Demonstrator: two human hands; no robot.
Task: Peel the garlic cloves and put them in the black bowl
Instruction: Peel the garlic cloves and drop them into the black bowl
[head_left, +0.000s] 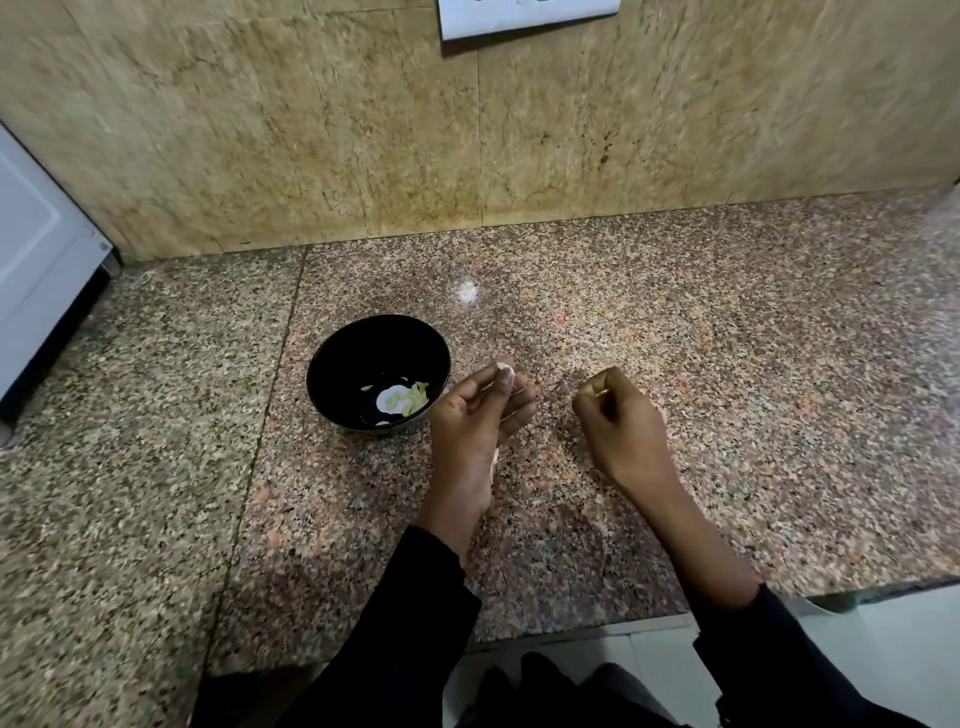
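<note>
Evidently mid-peel, the left hand pinches a pale garlic clove at its fingertips just beside the black bowl, handy for dropping. The right hand curls round a small scrap, probably skin, above the tabletop.
</note>
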